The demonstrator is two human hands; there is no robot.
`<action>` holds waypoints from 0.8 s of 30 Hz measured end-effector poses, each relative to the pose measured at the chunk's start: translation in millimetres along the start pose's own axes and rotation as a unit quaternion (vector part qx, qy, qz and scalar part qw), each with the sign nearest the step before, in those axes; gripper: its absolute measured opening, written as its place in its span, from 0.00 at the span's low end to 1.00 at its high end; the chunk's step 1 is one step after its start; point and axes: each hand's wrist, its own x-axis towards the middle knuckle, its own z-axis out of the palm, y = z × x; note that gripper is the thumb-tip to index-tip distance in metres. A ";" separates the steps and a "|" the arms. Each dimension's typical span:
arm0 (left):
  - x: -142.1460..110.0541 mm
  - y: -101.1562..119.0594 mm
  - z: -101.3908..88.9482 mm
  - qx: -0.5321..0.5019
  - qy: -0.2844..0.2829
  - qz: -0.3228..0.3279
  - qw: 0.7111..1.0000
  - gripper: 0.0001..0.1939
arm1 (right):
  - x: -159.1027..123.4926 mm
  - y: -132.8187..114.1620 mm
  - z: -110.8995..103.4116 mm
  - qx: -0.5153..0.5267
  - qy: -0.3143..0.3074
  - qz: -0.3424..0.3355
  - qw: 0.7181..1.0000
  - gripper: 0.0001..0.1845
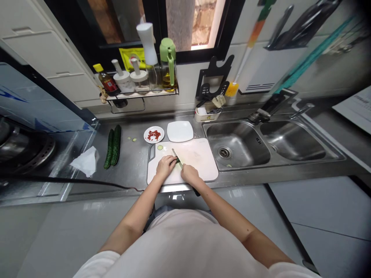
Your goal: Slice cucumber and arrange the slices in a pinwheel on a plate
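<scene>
On a white cutting board [203, 158] my right hand [190, 174] is closed round the handle of a knife [176, 153], its blade angled up and to the left. Beside the blade, my left hand [165, 166] bends its fingers over a green cucumber piece [177, 160], mostly hidden by the fingers and the knife. One pale cucumber slice [160, 147] lies near the board's upper left corner. Two whole cucumbers [116, 146] rest on the steel counter to the left.
Behind the board stand a plate of chopped red bits [154, 134] and a white square plate [179, 131]. A double sink [246, 143] adjoins on the right. A white cloth or paper [86, 162] lies far left. Above hangs a rack of seasoning bottles [142, 94].
</scene>
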 end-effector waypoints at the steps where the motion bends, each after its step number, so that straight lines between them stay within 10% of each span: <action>1: -0.1 0.2 0.0 0.000 -0.002 -0.001 1.000 0.10 | 0.1 0.4 0.3 -0.001 0.002 -0.001 1.000 0.18; 24: -0.4 -0.6 3.4 0.006 0.011 0.014 1.000 0.10 | 14.6 -0.3 -0.6 0.002 0.015 -0.009 1.000 0.19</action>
